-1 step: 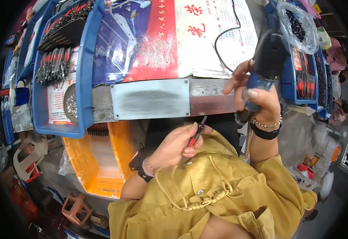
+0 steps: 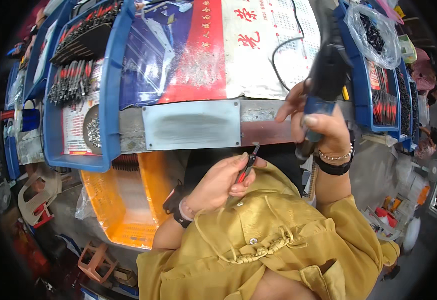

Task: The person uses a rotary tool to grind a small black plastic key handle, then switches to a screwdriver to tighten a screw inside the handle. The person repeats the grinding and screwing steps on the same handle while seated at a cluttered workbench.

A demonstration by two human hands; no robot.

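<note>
My left hand (image 2: 220,182) is closed around a small red-and-black handled tool (image 2: 247,167) with a short metal tip pointing up, just in front of the bench edge. My right hand (image 2: 323,125) grips a black and dark blue handheld power driver (image 2: 326,80), raised over the right part of the bench and blurred. Its lower end hangs near the bench edge. Between the hands and the back of the bench, a pale metal plate (image 2: 193,125) with a dark smudge is fixed along the front edge.
At the left a blue bin (image 2: 111,100) holds many red-and-black tools and a round dish (image 2: 93,130) of small metal parts. An orange basket (image 2: 153,200) sits below it. Another blue bin (image 2: 361,95) stands at the right. A black cable (image 2: 274,57) crosses the printed poster (image 2: 253,75).
The power driver in my right hand has shifted slightly left, uncovering a yellow object behind it. My left hand keeps its hold on the small tool.
</note>
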